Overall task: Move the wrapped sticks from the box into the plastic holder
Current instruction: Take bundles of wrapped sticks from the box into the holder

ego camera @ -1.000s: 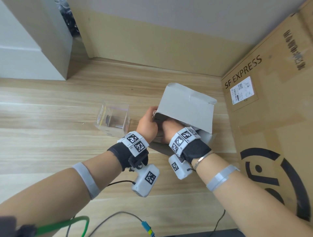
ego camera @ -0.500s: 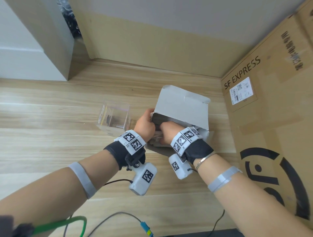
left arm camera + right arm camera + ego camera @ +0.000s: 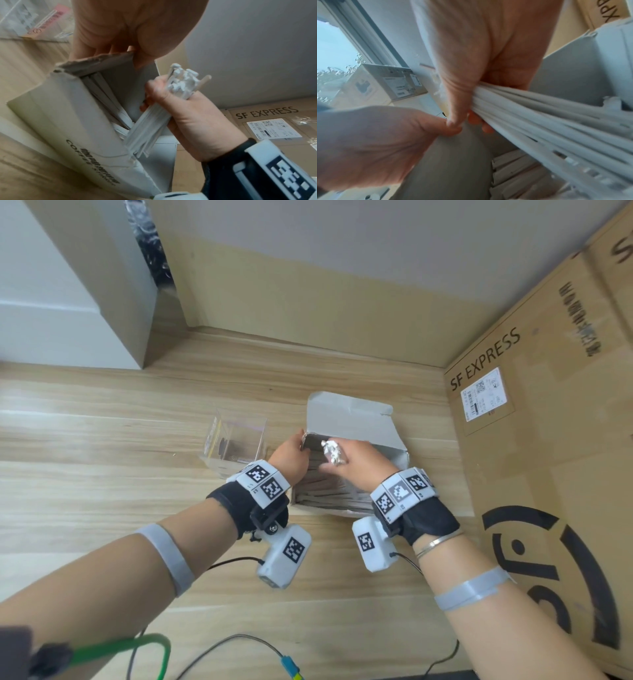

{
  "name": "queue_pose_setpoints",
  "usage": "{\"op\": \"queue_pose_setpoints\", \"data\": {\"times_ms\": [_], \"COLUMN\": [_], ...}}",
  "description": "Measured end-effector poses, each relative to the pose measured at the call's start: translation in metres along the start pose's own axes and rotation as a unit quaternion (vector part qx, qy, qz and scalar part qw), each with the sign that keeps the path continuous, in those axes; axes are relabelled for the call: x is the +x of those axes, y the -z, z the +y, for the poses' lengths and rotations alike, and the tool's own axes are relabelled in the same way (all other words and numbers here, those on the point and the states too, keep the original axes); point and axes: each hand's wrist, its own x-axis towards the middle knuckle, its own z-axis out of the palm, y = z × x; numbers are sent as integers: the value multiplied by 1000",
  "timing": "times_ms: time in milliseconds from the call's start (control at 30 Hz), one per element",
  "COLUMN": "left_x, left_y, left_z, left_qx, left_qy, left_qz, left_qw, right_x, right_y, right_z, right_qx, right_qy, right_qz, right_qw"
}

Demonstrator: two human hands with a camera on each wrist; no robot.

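A grey-white cardboard box [image 3: 356,422] with its lid flap raised lies on the wooden table; more wrapped sticks [image 3: 329,491] fill it. My right hand [image 3: 352,463] grips a bundle of white paper-wrapped sticks [image 3: 150,121], whose ends [image 3: 331,451] poke up past my fingers while the lower ends still reach into the box [image 3: 68,121]. My left hand [image 3: 291,457] grips the box's left end wall [image 3: 96,63]. The bundle [image 3: 539,121] runs through my right hand [image 3: 479,75] in the right wrist view. The clear plastic holder [image 3: 236,441] stands just left of the box.
A large brown SF EXPRESS carton [image 3: 548,440] stands along the right side. A white cabinet [image 3: 68,302] is at the back left. Cables [image 3: 239,645] and a green loop [image 3: 137,645] lie near the table's front edge.
My right hand has come up out of the box holding a bundle of sticks; before, both hands were down inside the opening. The box has tipped flatter.
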Motion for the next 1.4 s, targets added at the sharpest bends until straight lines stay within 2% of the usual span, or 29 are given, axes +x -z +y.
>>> {"op": "queue_pose_setpoints", "data": {"times_ms": [133, 267, 400, 500, 667, 800, 933, 1100, 1167, 1300, 1400], "left_x": [1, -5, -15, -16, -17, -5, 0, -4, -7, -8, -7], "left_y": [3, 15, 33, 53, 84, 106, 116, 115, 115, 117, 116], "left_z": [1, 8, 14, 16, 13, -7, -27, -31, -28, -26, -27], "left_qx": [42, 89, 39, 6, -17, 21, 12, -68, -86, -107, -114], "left_qy": [-2, -27, -109, -170, -206, -143, -43, -19, -10, 7, 6], "left_qz": [-4, 15, 87, 165, 251, 255, 176, 143, 137, 125, 115], "left_qw": [999, 996, 989, 972, 946, 956, 983, 987, 987, 986, 987], "right_x": [-1, 5, 8, 13, 24, 30, 36, 52, 58, 65, 66], "right_y": [2, 0, 5, 10, 16, 21, 21, 3, -6, -23, -31], "right_z": [-6, -11, -25, -46, -84, -108, -127, -135, -131, -117, -108], "right_qx": [123, 173, 238, 261, 235, 252, 324, 382, 380, 344, 241], "right_qy": [-6, -2, 20, 77, 146, 167, 194, 189, 163, 81, 67], "right_qz": [105, 155, 205, 232, 257, 283, 296, 291, 281, 222, 171], "right_qw": [987, 973, 949, 934, 926, 910, 878, 857, 866, 909, 953]}}
